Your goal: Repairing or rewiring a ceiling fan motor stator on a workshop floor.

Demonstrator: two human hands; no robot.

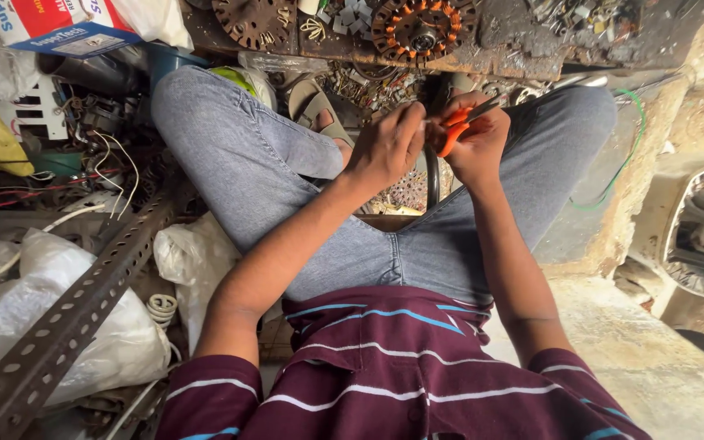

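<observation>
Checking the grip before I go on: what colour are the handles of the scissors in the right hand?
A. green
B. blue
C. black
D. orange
D: the right hand is closed around scissors with orange handles, the metal blades pointing up and to the right, while the left hand meets it just beside them, above the lap.

Pretty cluttered spot. Take the perforated metal angle bar as anchor: white plastic bags bunched on both sides, tangled wires above it, two round wound motor stators far up-right on a grimy bench.
</observation>
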